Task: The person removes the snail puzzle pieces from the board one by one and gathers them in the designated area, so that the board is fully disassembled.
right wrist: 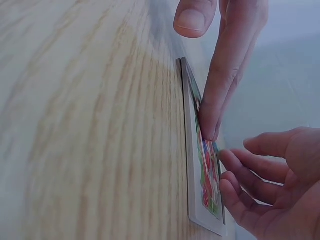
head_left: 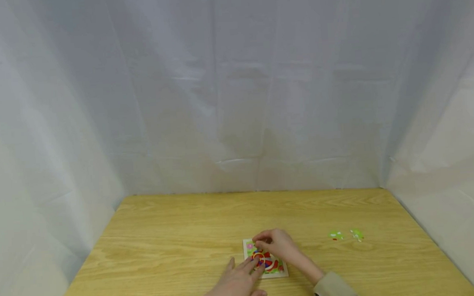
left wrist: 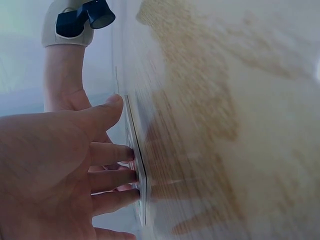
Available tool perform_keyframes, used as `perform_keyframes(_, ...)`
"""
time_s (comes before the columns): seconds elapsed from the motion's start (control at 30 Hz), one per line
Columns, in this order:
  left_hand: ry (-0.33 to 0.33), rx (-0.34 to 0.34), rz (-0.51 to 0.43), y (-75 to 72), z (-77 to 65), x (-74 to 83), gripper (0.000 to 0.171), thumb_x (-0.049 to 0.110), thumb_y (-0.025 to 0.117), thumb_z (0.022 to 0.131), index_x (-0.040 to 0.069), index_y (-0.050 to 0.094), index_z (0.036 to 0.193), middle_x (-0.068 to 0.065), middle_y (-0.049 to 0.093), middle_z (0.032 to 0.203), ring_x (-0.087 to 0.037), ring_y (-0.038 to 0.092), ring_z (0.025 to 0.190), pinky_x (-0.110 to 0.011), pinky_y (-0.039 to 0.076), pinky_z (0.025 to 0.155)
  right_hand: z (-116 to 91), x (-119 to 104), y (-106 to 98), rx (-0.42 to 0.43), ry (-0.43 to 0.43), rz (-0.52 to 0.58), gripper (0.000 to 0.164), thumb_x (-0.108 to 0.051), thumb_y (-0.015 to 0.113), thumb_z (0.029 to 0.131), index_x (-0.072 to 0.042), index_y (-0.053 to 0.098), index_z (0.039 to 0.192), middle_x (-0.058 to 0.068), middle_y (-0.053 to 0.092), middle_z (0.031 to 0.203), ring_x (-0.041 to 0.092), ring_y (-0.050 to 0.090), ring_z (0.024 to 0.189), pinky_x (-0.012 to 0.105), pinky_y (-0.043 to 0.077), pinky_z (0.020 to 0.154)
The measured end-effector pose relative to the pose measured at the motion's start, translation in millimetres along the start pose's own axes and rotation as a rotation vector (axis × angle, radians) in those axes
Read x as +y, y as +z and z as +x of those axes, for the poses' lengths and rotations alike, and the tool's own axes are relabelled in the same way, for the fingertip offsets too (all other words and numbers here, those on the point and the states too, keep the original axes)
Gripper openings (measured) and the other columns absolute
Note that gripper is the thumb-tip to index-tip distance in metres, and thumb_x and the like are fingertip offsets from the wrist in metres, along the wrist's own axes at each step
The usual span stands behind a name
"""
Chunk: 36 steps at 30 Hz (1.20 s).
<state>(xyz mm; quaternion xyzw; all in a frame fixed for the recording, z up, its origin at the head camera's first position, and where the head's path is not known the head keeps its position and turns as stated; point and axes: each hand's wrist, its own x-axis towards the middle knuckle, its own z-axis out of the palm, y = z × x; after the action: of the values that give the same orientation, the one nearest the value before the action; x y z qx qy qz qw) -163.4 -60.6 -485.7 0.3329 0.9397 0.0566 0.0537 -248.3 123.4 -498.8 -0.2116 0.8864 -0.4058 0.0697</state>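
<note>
A small jigsaw puzzle [head_left: 250, 246] with a pale frame and a bright red, blue and green picture lies flat on the wooden table. My left hand [head_left: 236, 286] rests on its lower part, fingers spread and fingertips touching the picture. Over the upper right of the puzzle is my right hand [head_left: 281, 246], its fingers bent. In the right wrist view the right fingertips [right wrist: 227, 182] touch or nearly touch the puzzle's far side, with the thumb held apart and no piece visible between them. Both hands cover part of the picture.
Two green-and-white puzzle pieces, a left one [head_left: 336, 235] and a right one [head_left: 357, 235], lie on the table [head_left: 165, 243] to the right of the puzzle. White sheeting [head_left: 235, 121] hangs behind the table and along both sides.
</note>
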Motion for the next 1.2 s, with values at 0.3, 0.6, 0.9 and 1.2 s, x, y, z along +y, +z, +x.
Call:
perform_keyframes(0.3,-0.001,0.007,0.023,-0.8,-0.1,0.8,0.067,0.058,0.056,0.096,0.015,0.054,0.147,-0.009,0.051,0.152,-0.026,0.048,0.141,-0.066,0.041,0.107,2.0,-0.8,4.6,0.013,0.0,-0.091,0.026,-0.022,0.074,0.093,-0.004,0.075,0.113,0.001,0.066,0.094,0.011,0.06,0.08,0.022,0.052,0.064)
perform_keyframes(0.6,-0.005,-0.006,0.005,1.1,0.3,-0.2,0.066,0.057,0.056,0.096,0.016,0.054,0.147,-0.008,0.05,0.153,-0.026,0.047,0.141,-0.066,0.04,0.107,6.4,0.8,8.6,0.085,-0.003,-0.212,0.026,-0.012,0.084,0.08,-0.01,0.079,0.105,-0.002,0.06,0.094,0.009,0.054,0.077,0.023,0.046,0.063)
perform_keyframes(0.9,-0.008,0.002,0.006,0.0,0.8,0.0,0.067,0.058,0.055,0.096,0.016,0.053,0.147,-0.008,0.049,0.153,-0.026,0.046,0.142,-0.067,0.039,0.107,6.2,0.0,8.0,0.107,-0.076,-0.237,0.028,-0.007,0.087,0.075,-0.013,0.074,0.099,-0.001,0.06,0.09,0.013,0.057,0.081,0.029,0.051,0.07)
perform_keyframes(1.2,-0.014,0.005,0.009,0.3,1.0,0.5,0.066,0.058,0.057,0.095,0.017,0.054,0.147,-0.007,0.05,0.153,-0.025,0.047,0.141,-0.066,0.039,0.108,6.1,2.9,5.6,0.088,-0.058,-0.035,0.021,-0.002,0.081,0.081,-0.012,0.074,0.098,-0.001,0.063,0.092,0.014,0.063,0.085,0.027,0.057,0.074)
